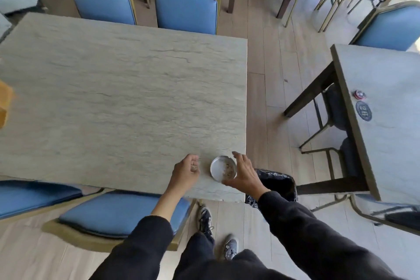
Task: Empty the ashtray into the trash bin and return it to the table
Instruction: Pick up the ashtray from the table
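I'm looking down on a pale stone-look table (118,88), where a round metal ashtray (223,168) with ash and bits in it sits near the right front corner. My right hand (244,174) is spread wide around its right side, thumb at the near rim, while my left hand (186,171) hovers loosely curled just left of it, not touching. A black-lined trash bin (281,185) stands on the floor just beyond the table's corner, partly behind my right wrist.

**Even daylight, wide-angle warp**

Soft, bright light comes from the far right, washing out the right table (391,125). Shadows are faint. Chairs (186,7) bend outward toward the edges, and corners smear into blur.
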